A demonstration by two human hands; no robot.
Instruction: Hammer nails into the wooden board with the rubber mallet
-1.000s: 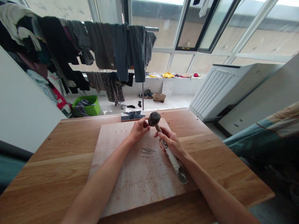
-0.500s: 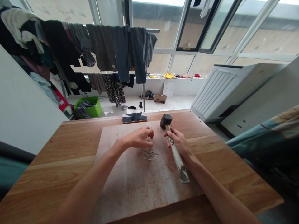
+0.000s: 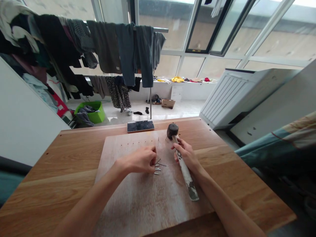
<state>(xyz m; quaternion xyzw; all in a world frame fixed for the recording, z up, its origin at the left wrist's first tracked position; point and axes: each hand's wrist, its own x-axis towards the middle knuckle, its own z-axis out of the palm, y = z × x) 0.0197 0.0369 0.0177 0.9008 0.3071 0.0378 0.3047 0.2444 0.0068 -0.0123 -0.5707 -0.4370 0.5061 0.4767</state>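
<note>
My right hand (image 3: 187,154) grips a rubber mallet (image 3: 184,168) by its worn, pale handle, close below the black head. The mallet head is near the far right part of a pale wooden board (image 3: 130,204). My left hand (image 3: 142,159) is over the middle of the board with its fingers curled in a pinch at a small group of loose nails (image 3: 157,170). One nail (image 3: 158,161) slants up at the fingertips; the rest lie flat beside them. Two thin nails stand up near the board's far edge, one (image 3: 158,138) left of the mallet head.
A row of small dark dots runs along the board's far side. Behind it a phone (image 3: 140,126) lies on the wooden table (image 3: 61,164). Beyond are a green basket (image 3: 95,112), hanging clothes (image 3: 123,52) and, on the right, a white ridged appliance (image 3: 222,95).
My left hand has come down and nearer onto the loose nails, its fingers closing, and one nail has tilted. The right hand still holds the mallet. The view has shifted slightly.
</note>
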